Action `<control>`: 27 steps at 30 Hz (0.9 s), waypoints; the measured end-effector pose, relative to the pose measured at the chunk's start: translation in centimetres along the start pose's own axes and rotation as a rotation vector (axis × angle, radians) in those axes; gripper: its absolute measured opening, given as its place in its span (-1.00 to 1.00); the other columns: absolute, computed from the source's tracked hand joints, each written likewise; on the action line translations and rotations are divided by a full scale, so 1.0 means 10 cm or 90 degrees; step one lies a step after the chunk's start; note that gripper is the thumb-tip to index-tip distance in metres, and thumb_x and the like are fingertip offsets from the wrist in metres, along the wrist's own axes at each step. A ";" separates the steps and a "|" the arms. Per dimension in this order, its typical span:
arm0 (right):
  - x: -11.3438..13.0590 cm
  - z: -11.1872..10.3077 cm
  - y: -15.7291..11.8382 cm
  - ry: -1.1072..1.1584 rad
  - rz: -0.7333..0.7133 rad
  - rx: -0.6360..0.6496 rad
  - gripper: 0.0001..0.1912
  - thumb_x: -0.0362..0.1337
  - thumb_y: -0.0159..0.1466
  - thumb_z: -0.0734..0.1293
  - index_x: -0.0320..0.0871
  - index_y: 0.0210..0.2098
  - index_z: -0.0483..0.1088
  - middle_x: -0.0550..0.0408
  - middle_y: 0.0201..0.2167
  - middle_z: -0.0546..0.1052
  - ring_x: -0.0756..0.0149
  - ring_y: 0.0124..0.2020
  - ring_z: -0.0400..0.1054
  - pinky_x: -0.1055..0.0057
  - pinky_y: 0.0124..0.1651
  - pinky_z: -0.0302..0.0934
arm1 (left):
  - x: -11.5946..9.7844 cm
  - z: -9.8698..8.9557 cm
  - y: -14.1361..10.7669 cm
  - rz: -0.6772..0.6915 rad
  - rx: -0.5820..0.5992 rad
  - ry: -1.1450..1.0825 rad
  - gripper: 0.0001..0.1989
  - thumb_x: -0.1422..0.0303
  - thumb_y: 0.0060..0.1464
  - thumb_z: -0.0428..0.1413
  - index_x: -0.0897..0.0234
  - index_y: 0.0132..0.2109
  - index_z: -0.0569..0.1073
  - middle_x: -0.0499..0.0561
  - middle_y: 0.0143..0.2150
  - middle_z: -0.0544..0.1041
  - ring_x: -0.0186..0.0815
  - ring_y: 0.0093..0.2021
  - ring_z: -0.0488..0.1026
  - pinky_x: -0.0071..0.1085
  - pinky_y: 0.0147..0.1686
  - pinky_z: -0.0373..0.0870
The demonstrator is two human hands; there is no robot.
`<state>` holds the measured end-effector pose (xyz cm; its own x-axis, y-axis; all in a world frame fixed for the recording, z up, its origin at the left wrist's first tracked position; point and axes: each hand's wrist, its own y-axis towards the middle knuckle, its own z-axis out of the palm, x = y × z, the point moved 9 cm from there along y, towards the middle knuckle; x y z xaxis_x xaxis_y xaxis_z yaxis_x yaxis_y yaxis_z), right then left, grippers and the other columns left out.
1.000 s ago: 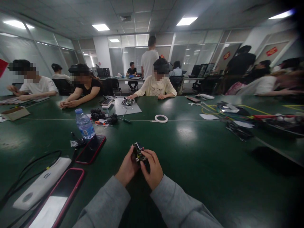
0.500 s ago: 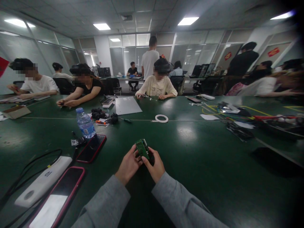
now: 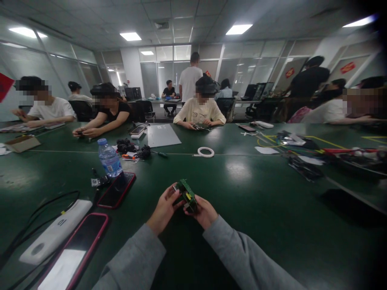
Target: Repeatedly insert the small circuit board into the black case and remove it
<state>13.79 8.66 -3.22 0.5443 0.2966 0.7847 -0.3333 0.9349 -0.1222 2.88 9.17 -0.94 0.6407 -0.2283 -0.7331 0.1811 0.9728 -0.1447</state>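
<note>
A green circuit board assembly (image 3: 187, 193) with a small yellow part is held above the green table (image 3: 242, 217), near the middle of the view. My left hand (image 3: 163, 208) grips its left side, thumb on top. On the right side, my right hand (image 3: 205, 211) has its fingers closed round the lower right end. Both hands touch the board at once, and parts of its underside are hidden by the fingers.
At the left are a water bottle (image 3: 109, 158), two red-edged phones (image 3: 117, 190) and a white device (image 3: 56, 231) with black cables. A white ring (image 3: 205, 152) lies ahead. Cables and parts (image 3: 293, 139) lie right. People sit across the table.
The board has turned in my hands, now showing its edge and a yellow part. My right hand has moved slightly right and changed its hold. The person opposite has moved their hands.
</note>
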 end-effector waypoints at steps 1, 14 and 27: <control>-0.03 0.03 -0.01 0.024 0.030 0.009 -0.60 -0.05 0.05 0.40 -0.21 -0.25 0.39 0.00 -0.40 0.49 0.21 -0.41 0.41 0.23 -0.34 0.35 | 0.01 0.01 0.00 -0.005 0.007 0.011 -0.57 0.39 -0.07 0.21 0.27 0.00 0.38 0.15 0.00 0.42 -0.23 -0.12 0.44 -0.34 -0.17 0.39; -0.03 0.22 -0.08 0.019 0.004 0.052 -0.60 -0.10 0.05 0.44 -0.25 -0.22 0.40 0.00 -0.35 0.48 0.27 -0.30 0.42 0.34 -0.17 0.30 | -0.12 0.14 -0.11 0.042 0.036 0.218 -0.52 0.36 -0.14 0.25 0.33 -0.01 0.42 0.21 0.00 0.44 -0.13 -0.03 0.39 -0.28 -0.05 0.29; -0.09 0.19 -0.05 -0.013 0.004 0.057 -0.54 -0.24 -0.07 0.52 -0.26 -0.21 0.39 0.00 -0.36 0.48 0.27 -0.34 0.41 0.41 -0.30 0.29 | -0.18 0.19 -0.10 0.106 0.086 0.334 -0.55 0.28 -0.08 0.21 0.34 -0.02 0.40 0.18 -0.02 0.46 -0.15 -0.01 0.39 -0.23 0.02 0.26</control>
<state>12.05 7.58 -2.71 0.5262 0.2972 0.7967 -0.4043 0.9117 -0.0731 2.95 8.51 1.77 0.2181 0.0117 -0.9759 0.2261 0.9721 0.0621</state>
